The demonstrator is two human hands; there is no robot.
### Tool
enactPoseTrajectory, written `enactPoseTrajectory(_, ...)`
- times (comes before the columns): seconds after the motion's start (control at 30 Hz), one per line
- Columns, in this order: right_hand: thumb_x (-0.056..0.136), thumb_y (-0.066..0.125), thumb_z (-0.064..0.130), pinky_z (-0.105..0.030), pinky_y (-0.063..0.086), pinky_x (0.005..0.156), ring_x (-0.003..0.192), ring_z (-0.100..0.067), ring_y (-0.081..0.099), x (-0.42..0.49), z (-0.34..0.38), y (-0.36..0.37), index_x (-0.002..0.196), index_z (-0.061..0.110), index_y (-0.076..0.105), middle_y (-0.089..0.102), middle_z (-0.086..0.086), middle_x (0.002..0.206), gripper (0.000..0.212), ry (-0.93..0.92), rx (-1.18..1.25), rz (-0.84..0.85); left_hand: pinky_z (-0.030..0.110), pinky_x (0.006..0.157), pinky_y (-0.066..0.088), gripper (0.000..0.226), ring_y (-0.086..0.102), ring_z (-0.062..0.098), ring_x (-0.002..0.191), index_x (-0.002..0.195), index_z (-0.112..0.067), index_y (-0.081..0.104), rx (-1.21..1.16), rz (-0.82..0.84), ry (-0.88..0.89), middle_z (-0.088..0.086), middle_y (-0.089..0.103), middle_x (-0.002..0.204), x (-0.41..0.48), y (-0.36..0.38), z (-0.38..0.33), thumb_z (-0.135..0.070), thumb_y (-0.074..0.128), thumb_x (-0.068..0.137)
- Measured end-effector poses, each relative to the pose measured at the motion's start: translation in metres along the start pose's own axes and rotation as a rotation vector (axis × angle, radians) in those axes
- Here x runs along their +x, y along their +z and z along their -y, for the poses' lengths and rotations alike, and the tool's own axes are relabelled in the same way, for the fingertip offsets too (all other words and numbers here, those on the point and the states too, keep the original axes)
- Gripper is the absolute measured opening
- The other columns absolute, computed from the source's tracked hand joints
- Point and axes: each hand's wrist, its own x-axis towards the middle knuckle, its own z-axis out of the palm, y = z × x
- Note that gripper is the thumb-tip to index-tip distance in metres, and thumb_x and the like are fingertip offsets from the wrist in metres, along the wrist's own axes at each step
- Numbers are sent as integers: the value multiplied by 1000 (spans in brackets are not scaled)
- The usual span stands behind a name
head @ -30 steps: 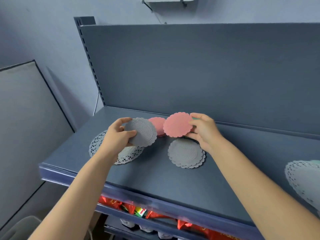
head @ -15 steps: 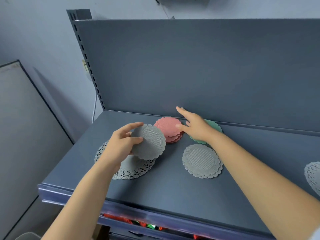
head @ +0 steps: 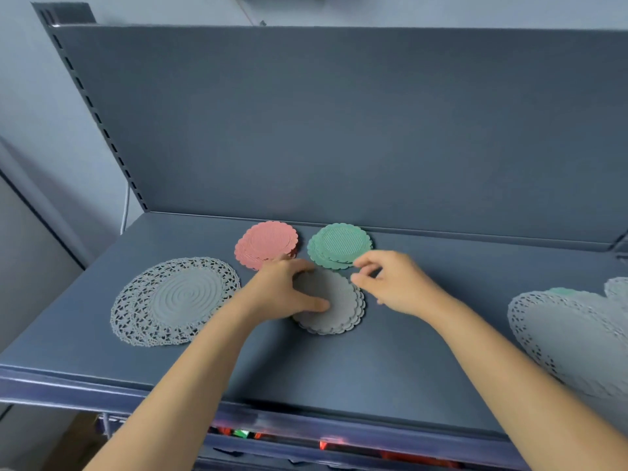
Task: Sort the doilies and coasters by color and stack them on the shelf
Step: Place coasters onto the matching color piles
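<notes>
On the shelf point(head: 339, 368), the left hand point(head: 282, 294) sets a grey coaster point(head: 334, 292) on the grey stack point(head: 339, 329), grip pinching it thumb-on-top, likely to align edges; the right hand point(head: 390, 283) hovers beside, grip loose and empty; pink stack point(head: 266, 244) and green stack point(head: 339, 244) sit apart behind

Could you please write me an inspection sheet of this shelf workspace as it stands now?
Surface: dark blue-grey shelf, flat.
Job's things: pink coaster stack and green coaster stack at the back, apart; grey coaster stack in front of them; large grey doily at left; pale lace doilies at the right edge.
Clutter: nothing seen.
Grippers: left hand grips the grey coaster stack, thumb on top; right hand beside it, fingers loosely curled, holding nothing.
Cables: white cable down the wall left of the shelf.
Surroundings: back panel, slotted upright, colourful packets on the shelf below.
</notes>
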Motion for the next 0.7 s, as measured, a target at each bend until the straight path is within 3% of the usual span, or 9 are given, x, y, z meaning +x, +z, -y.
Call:
enactPoseTrajectory(0.1,84,68,26,-21,51,60,52,-9,61,-7,-2,11,110,21,62,64,9,100,27,23,122,25,25,84,36,67,43,17,102,131,-26,53,39,51,27,3,46,111,-1,6,-9,-41,80,71)
enactPoseTrajectory(0.2,79,73,25,-26,51,78,64,-7,59,-9,-5,14,111,21,63,64,7,105,34,-35,30,-17,31,95,39,74,43,22,110,130,-26,54,61,12,-9,4,46,114,-4,12,-12,-49,80,65)
enactPoseTrajectory(0.4,82,70,17,-27,49,84,65,-2,52,-9,-7,11,118,22,61,60,8,105,37,-120,-27,43,37,102,39,60,44,23,113,126,-29,57,-59,-62,-77,2,47,115,-5,20,-12,-40,79,72)
enactPoseTrajectory(0.5,85,67,19,-20,43,79,75,-9,58,-14,-4,14,119,20,62,64,7,112,34,-111,-21,-6,29,97,40,57,50,19,111,126,-24,59,-108,-70,-57,1,51,114,-3,18,-12,-31,79,74)
enactPoseTrajectory(0.6,87,64,20,-20,43,77,84,-13,61,-25,2,16,124,22,59,63,8,117,37,-113,-26,-37,24,89,38,59,53,16,111,128,-22,57,-39,-60,-53,0,57,121,3,15,-12,-29,79,73)
enactPoseTrajectory(0.7,89,60,24,-28,48,86,98,-14,59,-43,0,9,126,24,56,60,6,122,37,-129,-71,-115,28,88,40,65,52,24,113,133,-20,51,139,-87,-68,2,56,126,9,15,-23,-24,75,73)
